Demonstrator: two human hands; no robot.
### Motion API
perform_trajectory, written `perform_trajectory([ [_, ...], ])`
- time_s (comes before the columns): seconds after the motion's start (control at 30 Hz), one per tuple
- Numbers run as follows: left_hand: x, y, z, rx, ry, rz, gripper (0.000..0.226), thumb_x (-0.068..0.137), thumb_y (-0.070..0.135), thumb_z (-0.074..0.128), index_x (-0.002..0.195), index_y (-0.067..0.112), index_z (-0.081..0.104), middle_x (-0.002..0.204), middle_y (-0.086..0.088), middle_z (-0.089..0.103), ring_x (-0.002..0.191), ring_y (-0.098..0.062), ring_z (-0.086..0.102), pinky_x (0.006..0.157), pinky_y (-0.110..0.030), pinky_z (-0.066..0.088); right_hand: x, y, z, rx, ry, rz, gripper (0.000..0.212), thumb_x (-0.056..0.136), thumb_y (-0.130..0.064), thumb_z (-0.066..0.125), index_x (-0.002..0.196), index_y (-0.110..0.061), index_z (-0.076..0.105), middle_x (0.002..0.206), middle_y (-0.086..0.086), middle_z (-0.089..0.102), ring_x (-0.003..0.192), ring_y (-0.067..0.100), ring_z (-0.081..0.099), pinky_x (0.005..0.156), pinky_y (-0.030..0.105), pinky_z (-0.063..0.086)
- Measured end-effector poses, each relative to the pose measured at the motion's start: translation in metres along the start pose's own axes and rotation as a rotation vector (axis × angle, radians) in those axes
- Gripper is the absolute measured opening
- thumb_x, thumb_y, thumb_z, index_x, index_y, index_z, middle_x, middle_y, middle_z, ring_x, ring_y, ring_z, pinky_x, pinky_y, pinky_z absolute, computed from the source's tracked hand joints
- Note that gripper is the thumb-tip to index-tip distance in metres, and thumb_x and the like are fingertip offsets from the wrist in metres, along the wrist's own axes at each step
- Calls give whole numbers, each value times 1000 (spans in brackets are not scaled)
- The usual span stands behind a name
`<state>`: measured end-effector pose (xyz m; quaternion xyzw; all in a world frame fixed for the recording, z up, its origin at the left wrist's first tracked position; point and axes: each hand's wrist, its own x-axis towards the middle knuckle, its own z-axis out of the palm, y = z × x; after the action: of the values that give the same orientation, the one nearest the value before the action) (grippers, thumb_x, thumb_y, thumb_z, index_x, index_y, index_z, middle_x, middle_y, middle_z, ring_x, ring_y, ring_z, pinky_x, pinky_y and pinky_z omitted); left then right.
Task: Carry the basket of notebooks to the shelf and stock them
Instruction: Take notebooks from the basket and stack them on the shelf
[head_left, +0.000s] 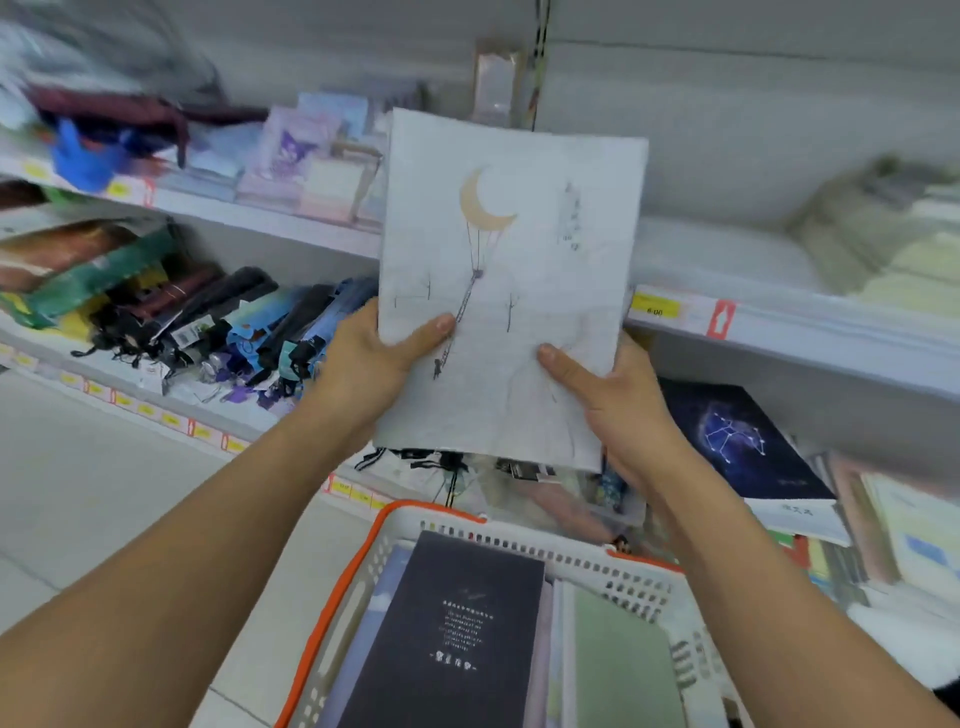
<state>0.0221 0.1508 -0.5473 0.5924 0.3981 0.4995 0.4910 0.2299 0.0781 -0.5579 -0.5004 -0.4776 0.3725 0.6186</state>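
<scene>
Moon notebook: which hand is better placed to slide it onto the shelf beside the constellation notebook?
Probably right. The right hand grips the moon notebook on the side nearest the constellation notebook.

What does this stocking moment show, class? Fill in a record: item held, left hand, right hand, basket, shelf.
item held: pale moon notebook, upright above the basket
left hand: left hand grips its lower left edge
right hand: right hand grips its lower right edge
basket: white basket with orange trim, dark notebook on top inside
shelf: constellation notebook lies to the right
</scene>
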Motion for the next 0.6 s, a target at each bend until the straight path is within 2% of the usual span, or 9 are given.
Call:
perform_trajectory([
  [0.07,5,14,12,-80,62,18,37,85,32,72,118,17,65,108,6,73,93,-7,71,76,-27,57,4,-20,-9,-41,-45,43,32,90,-20,71,120,-27,62,117,-4,72,107,19,69,93,48,56],
  [0.13,10,25,21,-94,81,42,30,91,29,65,118,15,64,103,8,72,79,1,70,61,-16,55,2,-34,-16,15,-106,125,34,93,-16,66,124,-29,58,117,-1,72,97,24,72,75,51,60],
  [0.2,17,38,25,-139,61,13,27,95,34,59,117,19,63,103,6,72,74,0,71,54,-17,54,1,-48,-21,89,-122,131,36,94,-13,64,128,-24,58,119,6,71,93,27,72,71,53,58],
  [0.23,20,46,26,-184,52,-23,26,97,40,54,114,22,61,102,5,72,72,-3,71,52,-20,54,4,-55,-22,125,-100,117,36,93,-13,64,128,-21,58,118,7,71,94,26,72,70,49,57],
  [0.3,27,61,25,-336,12,-63,33,98,50,43,116,24,54,105,1,71,81,-10,73,57,-29,58,24,-75,-23,189,3,137,31,93,-14,64,124,-18,61,111,4,73,83,20,72,53,31,56],
  [0.4,34,65,21,-486,-9,-76,47,97,55,38,131,23,43,122,-3,64,107,-23,67,83,-46,58,82,-105,-29,334,124,286,22,96,-11,60,119,-11,60,103,6,68,57,15,69,34,16,45],
  [0.47,35,57,19,-497,-17,-142,49,98,53,38,134,20,43,124,-6,64,109,-26,66,88,-46,56,127,-121,-33,397,108,363,12,101,-9,51,111,-4,57,112,15,64,49,25,69,32,15,44],
  [0.53,36,47,19,-463,-18,-200,47,99,50,40,132,17,46,121,-7,66,105,-26,68,87,-44,57,164,-124,-37,317,140,382,10,103,-6,46,101,-1,54,125,19,58,47,33,68,35,17,48],
  [0.6,37,40,21,-398,-14,-213,42,100,45,41,130,16,47,118,-8,67,104,-25,68,87,-44,57,188,-120,-37,196,182,383,8,102,-1,47,98,3,53,129,18,55,53,34,70,37,21,51],
])
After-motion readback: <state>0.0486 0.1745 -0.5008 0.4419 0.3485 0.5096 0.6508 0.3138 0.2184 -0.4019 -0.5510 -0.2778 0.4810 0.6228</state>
